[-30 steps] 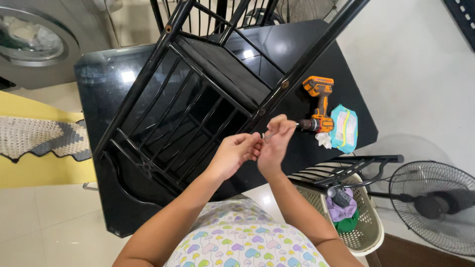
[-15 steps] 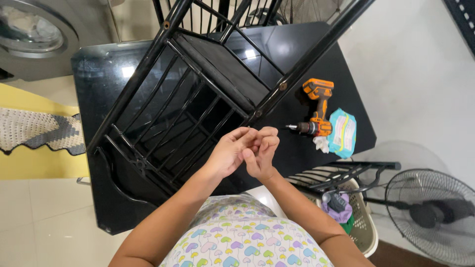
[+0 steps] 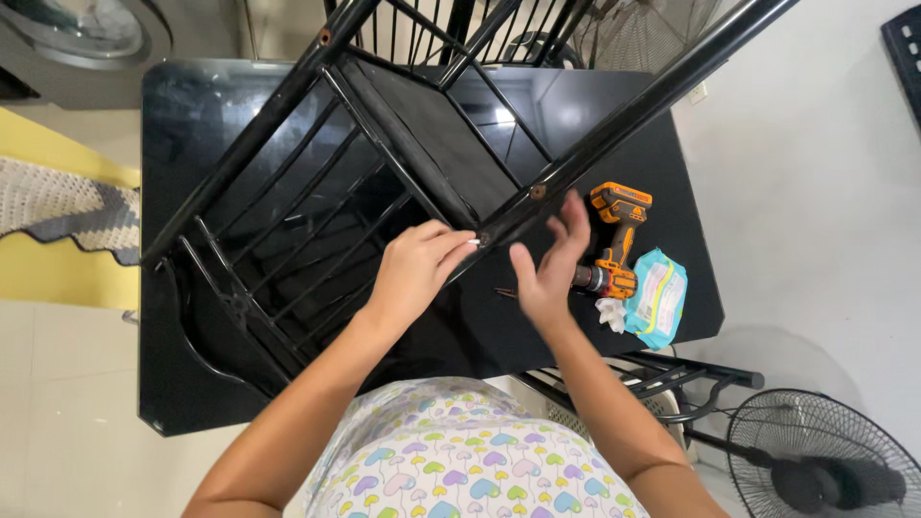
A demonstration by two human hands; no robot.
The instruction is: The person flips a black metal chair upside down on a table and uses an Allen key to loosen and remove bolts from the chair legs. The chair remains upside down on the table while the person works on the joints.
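The left hand (image 3: 414, 269) rests against a black metal frame (image 3: 384, 144) that lies tilted across a glossy black tabletop (image 3: 182, 115). Its fingers (image 3: 451, 240) are curled close together and their tips press at a small bolt hole (image 3: 484, 238) on the frame's long diagonal bar, pinching something small and pale there; what it is cannot be told at this size.

The right hand (image 3: 549, 264) is just to the right of the left fingers, spread wide with the palm turned toward the bar and nothing in its grasp. Its fingertips reach up near a second, round rust-coloured bolt (image 3: 538, 191) on the same bar, just above them; whether they touch the bar cannot be told.

A thin dark bit (image 3: 506, 292) lies on the tabletop just below the right thumb. Just to the right of the right fingers lies an orange and black cordless drill (image 3: 614, 240), on its side with its chuck pointing toward the hand. Beside the drill, farther right, is a light blue packet of wipes (image 3: 657, 297) with a crumpled white wipe (image 3: 610, 313) between them at the lower end.

Below the hands, the person's patterned top (image 3: 460, 460) fills the lower middle. Past the tabletop's right edge, on the floor, stand a black wire rack (image 3: 672, 374) and a floor fan (image 3: 815, 470).
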